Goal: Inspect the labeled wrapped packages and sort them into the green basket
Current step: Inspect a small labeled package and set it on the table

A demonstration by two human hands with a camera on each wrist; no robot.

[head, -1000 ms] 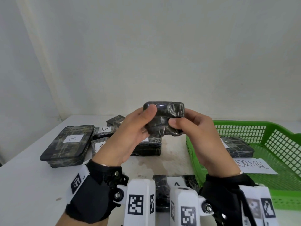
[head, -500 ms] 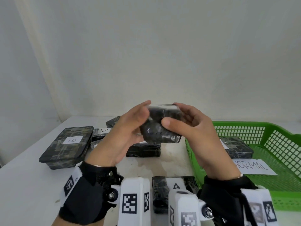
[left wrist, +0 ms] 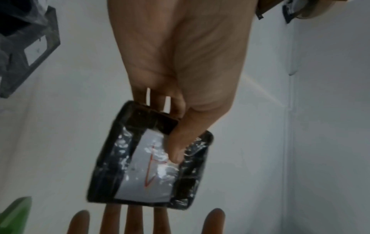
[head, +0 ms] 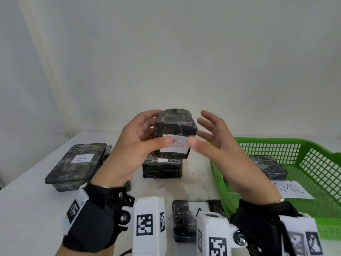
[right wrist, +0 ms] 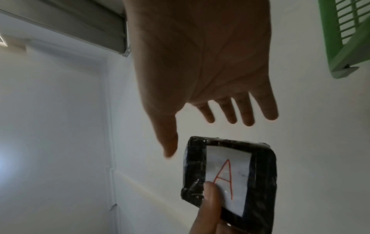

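Above the middle of the table (head: pixel 27 209), the left hand (head: pixel 132 145) alone pinches a small dark wrapped package (head: pixel 174 126), thumb laid on its white label (head: pixel 174 146) and fingers behind. A second ago both hands clasped this package with a plain dark face toward the head camera; half a second ago they were turning it. Now the label faces the person, and the right hand (head: pixel 221 145) has let go: its fingers are spread, just beside the package without touching it. The right wrist view shows the label clearly, a red letter A.

So the inspection step looks all but done, since the letter can now be read, and what remains for this package is the sorting itself. The green basket (head: pixel 276 145) stands to the right, close by, already holding one wrapped package (head: pixel 267 165) and a paper sheet (head: pixel 293 189) whose writing is partly hidden by the right wrist, though it seems to end in "RMAL".

Other packages wait on the table: a large flat one (head: pixel 77 161) marked B at the left, a stack (head: pixel 162 169) directly below the raised package, and another (head: pixel 184 218) nearest the person, half covered by the wrist cameras. With only one hand pinching slick film, a slip is possible before the package reaches the basket
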